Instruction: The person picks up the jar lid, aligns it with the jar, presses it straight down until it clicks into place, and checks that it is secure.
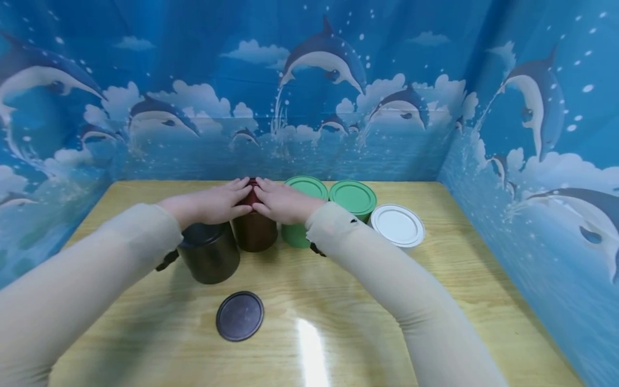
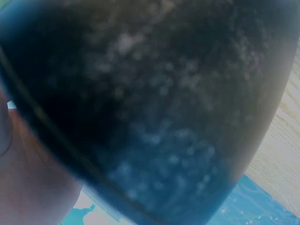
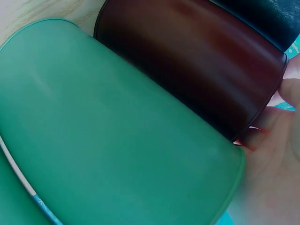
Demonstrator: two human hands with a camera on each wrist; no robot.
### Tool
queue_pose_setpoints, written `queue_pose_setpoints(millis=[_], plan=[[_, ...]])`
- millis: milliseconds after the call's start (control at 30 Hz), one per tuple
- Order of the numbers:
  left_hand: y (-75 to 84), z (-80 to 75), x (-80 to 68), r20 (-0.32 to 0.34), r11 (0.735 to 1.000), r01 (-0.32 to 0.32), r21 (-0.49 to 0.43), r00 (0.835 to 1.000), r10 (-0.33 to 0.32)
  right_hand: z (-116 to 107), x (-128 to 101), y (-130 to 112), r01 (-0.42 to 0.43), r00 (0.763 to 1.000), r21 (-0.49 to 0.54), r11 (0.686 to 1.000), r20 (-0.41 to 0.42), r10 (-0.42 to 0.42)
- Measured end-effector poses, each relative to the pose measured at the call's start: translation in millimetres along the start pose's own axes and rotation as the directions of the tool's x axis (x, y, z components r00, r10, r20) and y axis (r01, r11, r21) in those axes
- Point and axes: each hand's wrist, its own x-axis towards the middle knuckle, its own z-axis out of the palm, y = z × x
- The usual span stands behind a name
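A dark red can (image 1: 256,234) stands at the back of the table, its top mostly covered by both hands. My left hand (image 1: 215,204) rests on the left part of that top, my right hand (image 1: 286,202) on the right part, with the fingers fairly straight and the fingertips nearly meeting. Left of it stands a black can (image 1: 210,255), partly under the left wrist; its blurred side fills the left wrist view. A round black lid (image 1: 240,316) lies flat on the table in front. In the right wrist view, the dark red can (image 3: 197,56) stands beside a green can (image 3: 112,117).
Right of the hands stand two cans with green lids, one green lid (image 1: 308,185) nearer and another green lid (image 1: 354,198) farther right. Beyond them is a can with a white lid (image 1: 398,226). A dolphin-print curtain (image 1: 290,150) closes off the wooden table's (image 1: 464,290) back and sides.
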Motion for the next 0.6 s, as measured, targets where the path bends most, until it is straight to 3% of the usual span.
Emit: queue_pose_setpoints(millis=[600], plan=[[-4.8,-1.3,4.7,0.015,0.999,-0.017,-0.041,1.0,0.017,3.4,1.6,-0.9,-0.029,1.0,0.007,1.0,0.001,0.029]])
